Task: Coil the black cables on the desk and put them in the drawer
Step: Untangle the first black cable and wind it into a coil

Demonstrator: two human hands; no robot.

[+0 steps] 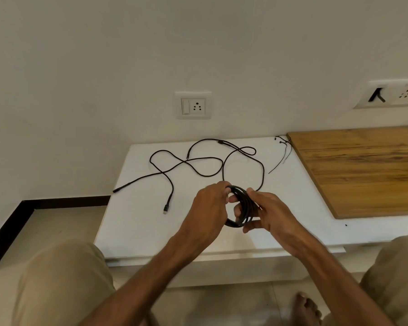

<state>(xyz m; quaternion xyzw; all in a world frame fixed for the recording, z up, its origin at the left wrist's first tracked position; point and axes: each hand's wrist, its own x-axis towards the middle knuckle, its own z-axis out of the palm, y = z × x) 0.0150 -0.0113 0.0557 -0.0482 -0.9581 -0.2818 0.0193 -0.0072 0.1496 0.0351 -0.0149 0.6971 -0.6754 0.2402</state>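
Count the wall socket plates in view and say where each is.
2. One socket plate is on the wall above the white desk; the second socket plate is farther right, above the wooden board, cut off by the frame. Others may lie outside the view.

A low white desk [137,231] carries everything. Beyond the fingers [219,185], black cable [198,158] sprawls over its top in open loops, and one strand rises to the coil [242,208] the fingers hold. A plug end [165,211] lies left of the fingers, and another end [118,189] lies farther left at the desk's edge. Beyond and right of the fingers, thin wires [283,151] lie beside a wooden board [363,170] resting on the desk.
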